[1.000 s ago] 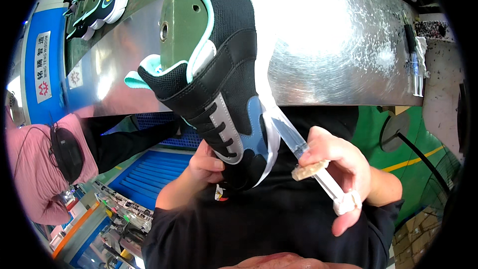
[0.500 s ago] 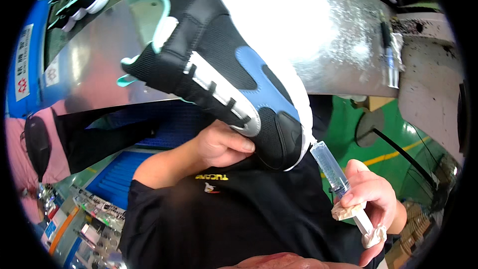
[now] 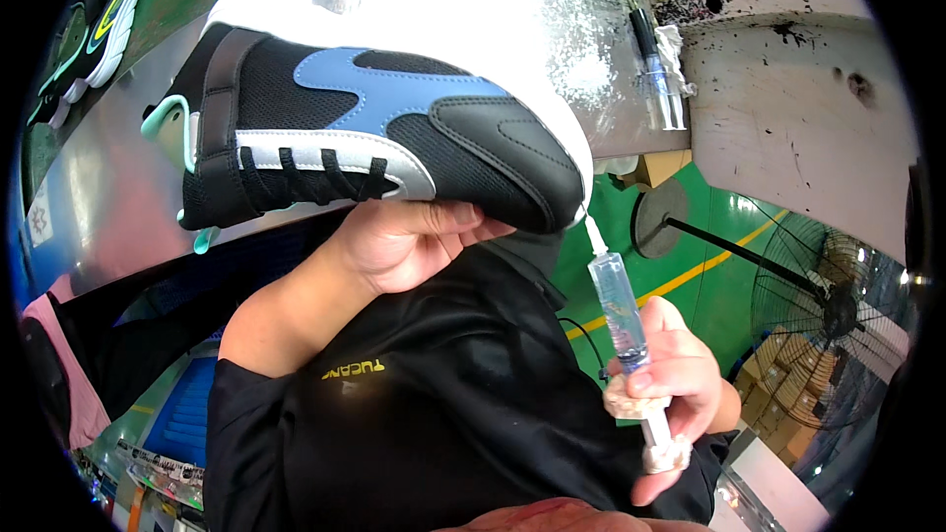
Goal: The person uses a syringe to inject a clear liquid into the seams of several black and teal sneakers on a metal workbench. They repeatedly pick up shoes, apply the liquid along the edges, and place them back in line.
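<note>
A black sneaker (image 3: 394,89) with a blue side panel, grey lace strip, white sole and mint-green collar lining lies on its side in the air, toe to the right. My left hand (image 3: 399,246) grips it from below near the toe, thumb along the upper. In my right hand (image 3: 682,369) is a clear plastic syringe (image 3: 619,310) with some clear content and a white tip pointing up. Its thin end meets the white sole edge at the toe, or comes very close. Whitish wrapping covers the syringe's finger flange and plunger end.
Behind the shoe stretches a shiny metal table (image 3: 108,177). Pen-like tools (image 3: 650,59) lie at its right end, beside a pale stained panel (image 3: 778,108). More sneakers (image 3: 113,25) stand far left. A fan (image 3: 838,310) is at right; another person's pink clothing (image 3: 84,379) shows at left.
The sneaker has turned to lie nearly level, its heel swinging down and left. My right hand and the syringe have shifted left with it, the tip staying at the toe's sole edge.
</note>
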The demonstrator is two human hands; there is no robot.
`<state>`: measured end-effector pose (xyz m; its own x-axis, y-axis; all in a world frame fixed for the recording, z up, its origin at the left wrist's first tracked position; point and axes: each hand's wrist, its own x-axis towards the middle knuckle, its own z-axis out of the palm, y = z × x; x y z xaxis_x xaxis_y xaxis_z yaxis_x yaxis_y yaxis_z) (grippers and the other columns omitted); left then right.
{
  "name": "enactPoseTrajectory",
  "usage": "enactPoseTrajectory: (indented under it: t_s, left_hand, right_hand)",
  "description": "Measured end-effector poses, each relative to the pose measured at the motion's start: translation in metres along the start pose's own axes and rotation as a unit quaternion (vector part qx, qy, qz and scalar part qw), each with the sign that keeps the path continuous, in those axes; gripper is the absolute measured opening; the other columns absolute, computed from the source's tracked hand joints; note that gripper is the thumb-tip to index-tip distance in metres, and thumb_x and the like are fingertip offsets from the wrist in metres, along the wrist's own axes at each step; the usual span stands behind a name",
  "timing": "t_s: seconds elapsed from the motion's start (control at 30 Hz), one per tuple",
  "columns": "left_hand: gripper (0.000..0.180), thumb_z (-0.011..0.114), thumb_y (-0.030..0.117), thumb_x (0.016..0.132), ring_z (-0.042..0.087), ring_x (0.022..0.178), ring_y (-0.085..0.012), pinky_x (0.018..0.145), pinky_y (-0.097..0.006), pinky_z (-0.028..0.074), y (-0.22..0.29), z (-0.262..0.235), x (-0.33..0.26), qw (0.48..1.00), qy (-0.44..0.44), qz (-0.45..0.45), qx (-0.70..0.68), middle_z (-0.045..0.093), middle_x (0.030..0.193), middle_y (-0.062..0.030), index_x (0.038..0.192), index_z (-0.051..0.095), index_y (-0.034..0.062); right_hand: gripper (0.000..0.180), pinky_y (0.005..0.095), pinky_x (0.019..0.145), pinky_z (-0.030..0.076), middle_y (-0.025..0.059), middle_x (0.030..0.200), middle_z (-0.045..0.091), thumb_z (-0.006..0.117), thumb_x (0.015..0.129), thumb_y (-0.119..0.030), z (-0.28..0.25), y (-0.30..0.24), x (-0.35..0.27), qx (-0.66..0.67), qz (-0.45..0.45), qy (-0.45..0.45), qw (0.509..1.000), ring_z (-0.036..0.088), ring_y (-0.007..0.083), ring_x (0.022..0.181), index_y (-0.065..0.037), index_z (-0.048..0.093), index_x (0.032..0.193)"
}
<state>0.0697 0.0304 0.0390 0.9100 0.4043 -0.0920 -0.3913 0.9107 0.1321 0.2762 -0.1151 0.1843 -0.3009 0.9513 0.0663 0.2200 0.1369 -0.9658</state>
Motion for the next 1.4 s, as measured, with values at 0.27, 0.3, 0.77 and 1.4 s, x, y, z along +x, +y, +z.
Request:
enactPoseTrajectory:
  t_s: [0.27,0.3,0.77,1.4]
  left_hand:
    - [0.027,0.058,0.001,0.086,0.058,0.108,-0.022,0.098,-0.039,0.044,0.0,0.008,0.015,1.0,0.023,0.018,-0.011,0.062,0.114,-0.0088,0.113,0.06,0.0045]
    - [0.029,0.059,0.002,0.086,0.058,0.108,-0.0233,0.097,-0.04,0.046,-0.001,0.006,0.016,0.999,0.022,0.024,-0.012,0.062,0.115,-0.0091,0.114,0.059,0.0055]
    - [0.041,0.061,0.02,0.088,0.058,0.11,-0.0303,0.085,-0.032,0.056,0.004,0.027,0.02,0.998,0.037,0.033,0.032,0.058,0.118,-0.0196,0.123,0.051,-0.0005]
    - [0.073,0.071,0.017,0.071,0.053,0.114,-0.0281,0.103,-0.04,0.039,0.081,0.025,-0.189,0.818,0.399,0.247,0.332,0.052,0.125,-0.0169,0.132,0.036,-0.0042]
  right_hand:
    - [0.062,0.0283,0.054,0.029,-0.0008,0.075,0.056,0.072,0.068,-0.053,0.027,0.012,0.019,-0.236,-0.065,0.067,0.967,0.036,0.0142,0.054,-0.004,0.061,0.103]
    - [0.059,0.0276,0.053,0.029,-0.0013,0.071,0.054,0.072,0.069,-0.052,0.029,0.014,0.02,-0.264,-0.072,0.078,0.959,0.035,0.014,0.054,-0.005,0.062,0.103]
    - [0.044,0.0262,0.051,0.03,-0.0004,0.068,0.051,0.07,0.073,-0.042,0.045,0.035,0.026,-0.386,-0.125,0.077,0.911,0.035,0.0157,0.056,-0.007,0.062,0.099]
    - [0.089,0.0399,0.075,0.037,0.0116,0.097,0.051,0.079,0.058,-0.058,0.017,0.123,0.035,-0.26,-0.091,0.162,0.948,0.044,0.0276,0.084,-0.002,0.044,0.117]
